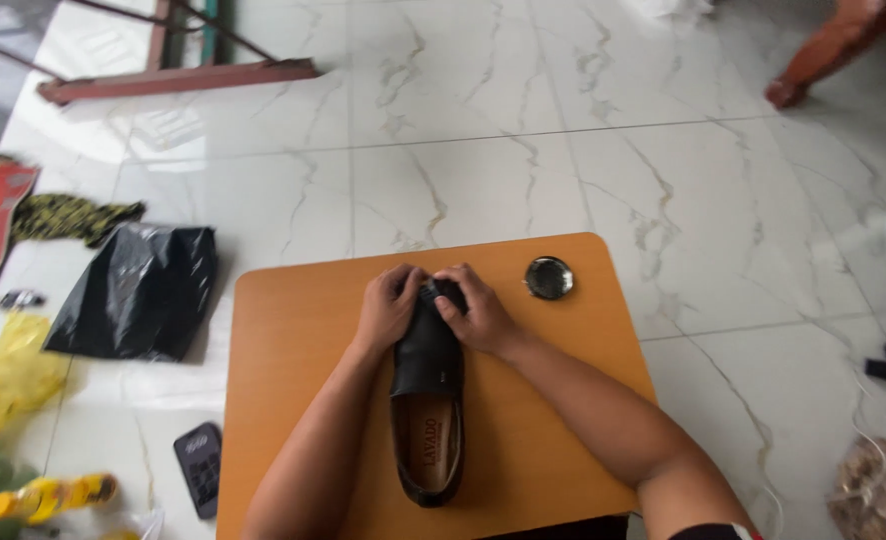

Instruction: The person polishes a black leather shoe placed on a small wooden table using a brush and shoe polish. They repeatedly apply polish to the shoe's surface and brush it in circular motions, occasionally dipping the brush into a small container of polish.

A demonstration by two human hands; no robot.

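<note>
Fingers of the left hand (388, 305) and right hand (475, 312) clench the toe of the black leather slip-on shoe (429, 400), its long axis running toward the person along the orange wooden counter (293, 330).

One head view, looking steeply down from above your own arms.

You see from a single head-worn camera, facing forward and down over the table (283, 420), whose near edge runs out at the bottom of the frame. Your left hand (388, 305) and right hand (478, 315) sit near centre, at arm's reach, both on the shoe (428, 400). Beyond the far table edge the view takes in a wide stretch of floor (663, 180), so it is close on the table and distant at the top. No second view shares this scene.
</note>
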